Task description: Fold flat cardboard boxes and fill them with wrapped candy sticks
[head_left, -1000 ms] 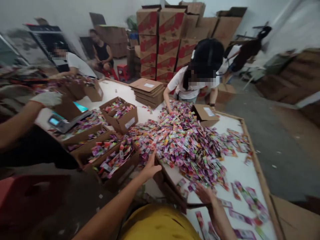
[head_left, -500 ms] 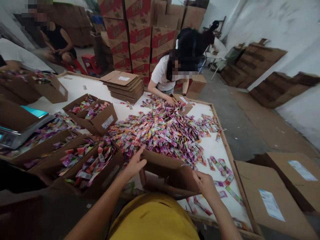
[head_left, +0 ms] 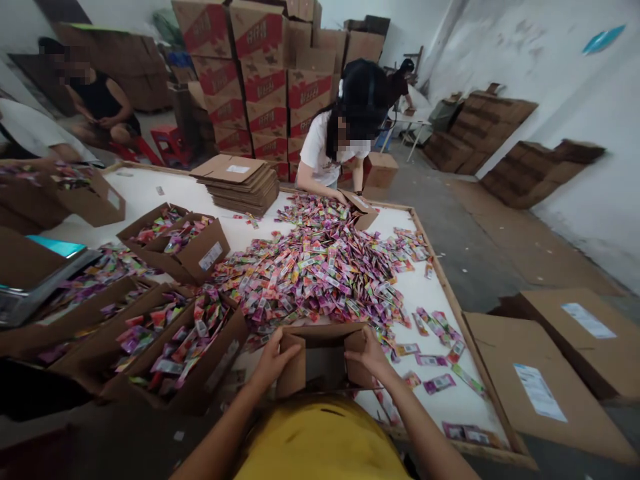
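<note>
An empty brown cardboard box (head_left: 324, 360) stands open at the near edge of the white table, right in front of me. My left hand (head_left: 273, 360) grips its left flap and my right hand (head_left: 369, 352) grips its right flap, fingers wrapped over the edges. Just beyond the box lies a big heap of colourful candy packets (head_left: 320, 267), touching its far wall. Loose packets (head_left: 433, 383) are scattered on the table to the right of my right hand.
Several open boxes filled with packets (head_left: 175, 343) stand to my left, next to a scale (head_left: 30, 287). A stack of flat cartons (head_left: 240, 183) lies at the back. A person in white (head_left: 333, 150) works at the far side. Sealed boxes (head_left: 537, 387) sit on the floor right.
My left hand left the candy heap and came back to the box. Both hands pulled the box upright and closer to me, and now hold its two side flaps.
</note>
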`<action>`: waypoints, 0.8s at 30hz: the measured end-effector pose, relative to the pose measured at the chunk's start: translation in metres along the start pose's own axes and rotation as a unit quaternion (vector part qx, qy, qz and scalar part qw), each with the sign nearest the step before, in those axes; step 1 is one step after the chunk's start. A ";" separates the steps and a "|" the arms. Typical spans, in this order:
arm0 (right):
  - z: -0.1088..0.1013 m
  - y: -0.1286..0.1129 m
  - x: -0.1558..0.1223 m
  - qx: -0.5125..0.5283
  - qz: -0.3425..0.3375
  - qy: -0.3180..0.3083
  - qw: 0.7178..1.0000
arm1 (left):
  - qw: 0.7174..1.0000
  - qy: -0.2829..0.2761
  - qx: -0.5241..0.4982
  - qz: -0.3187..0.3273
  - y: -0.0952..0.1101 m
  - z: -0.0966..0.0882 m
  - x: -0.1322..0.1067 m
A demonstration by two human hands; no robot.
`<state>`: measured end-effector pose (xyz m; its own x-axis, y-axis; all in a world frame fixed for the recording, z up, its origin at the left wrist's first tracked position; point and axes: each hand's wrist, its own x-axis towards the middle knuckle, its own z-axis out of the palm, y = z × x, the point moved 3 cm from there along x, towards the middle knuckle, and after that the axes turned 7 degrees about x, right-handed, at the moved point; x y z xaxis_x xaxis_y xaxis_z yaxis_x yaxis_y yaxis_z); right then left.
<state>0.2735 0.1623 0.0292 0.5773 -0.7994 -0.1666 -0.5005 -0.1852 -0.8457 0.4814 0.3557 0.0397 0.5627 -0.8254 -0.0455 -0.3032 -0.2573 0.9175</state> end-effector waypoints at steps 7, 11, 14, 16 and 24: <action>-0.048 -0.060 -0.048 -0.076 -0.145 -0.211 0.964 | 0.994 -0.002 0.066 0.090 0.001 -0.002 -0.001; -0.044 -0.048 -0.065 -0.122 -0.147 -0.271 0.943 | 0.976 -0.134 0.091 0.146 0.011 -0.027 0.005; -0.035 -0.035 -0.056 -0.057 -0.131 -0.219 0.965 | 0.940 -0.294 0.145 0.091 0.026 -0.044 0.005; -0.030 -0.031 -0.044 -0.008 -0.098 -0.188 0.977 | 0.911 -0.350 0.215 0.043 0.041 -0.045 0.003; -0.020 -0.062 -0.044 -0.059 -0.074 -0.177 0.980 | 0.894 -0.286 0.340 0.060 0.091 -0.009 0.005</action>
<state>0.2658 0.1979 0.0987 0.8260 -0.5149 -0.2294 -0.4535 -0.3653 -0.8129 0.4635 0.3332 0.1262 0.0688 -0.9394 -0.3359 -0.8412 -0.2356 0.4867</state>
